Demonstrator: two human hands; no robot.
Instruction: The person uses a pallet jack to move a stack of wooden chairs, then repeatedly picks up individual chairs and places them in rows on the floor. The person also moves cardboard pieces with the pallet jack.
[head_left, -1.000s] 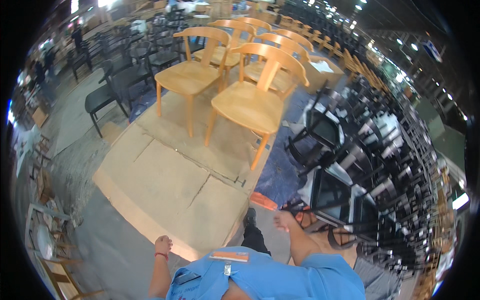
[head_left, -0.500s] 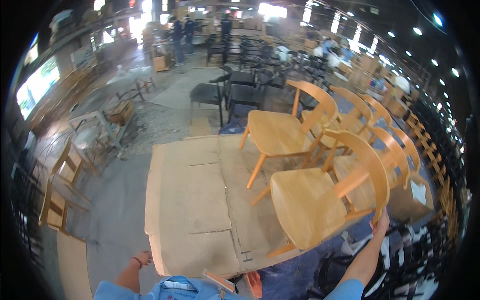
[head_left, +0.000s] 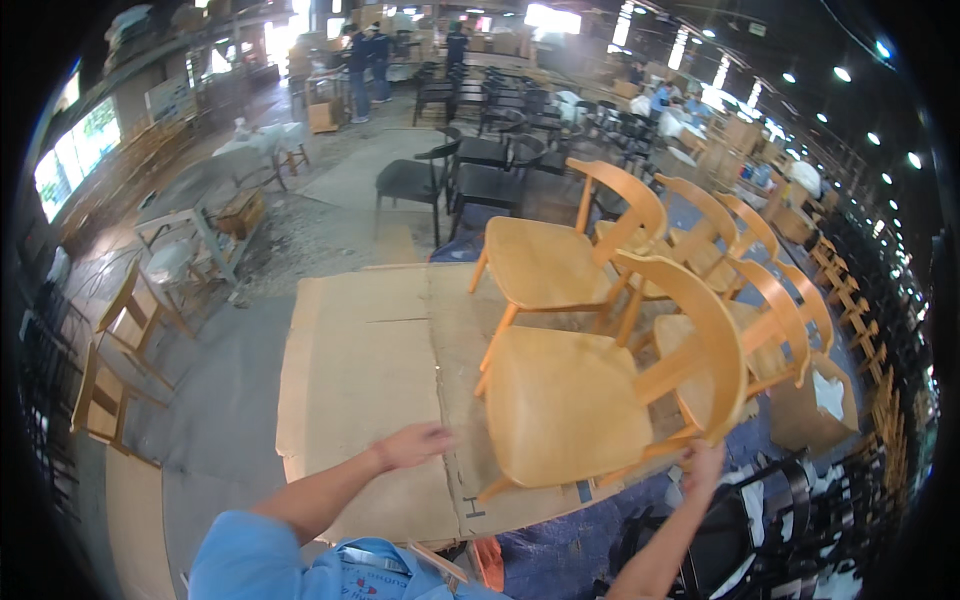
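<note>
Here, fingers touch chair back.

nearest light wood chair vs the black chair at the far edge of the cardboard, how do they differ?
The nearest wooden chair is pale natural wood; the black chair is dark all over. The wooden chair stands on the cardboard sheet, the black chair on bare floor beyond it. The right hand touches the wooden chair's backrest; no hand is near the black chair. Both stand upright, with curved backrests.

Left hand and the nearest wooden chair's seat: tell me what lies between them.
In the head view, only bare cardboard sheet lies between the left hand and the nearest wooden chair; nothing else sits in that stretch.
</note>
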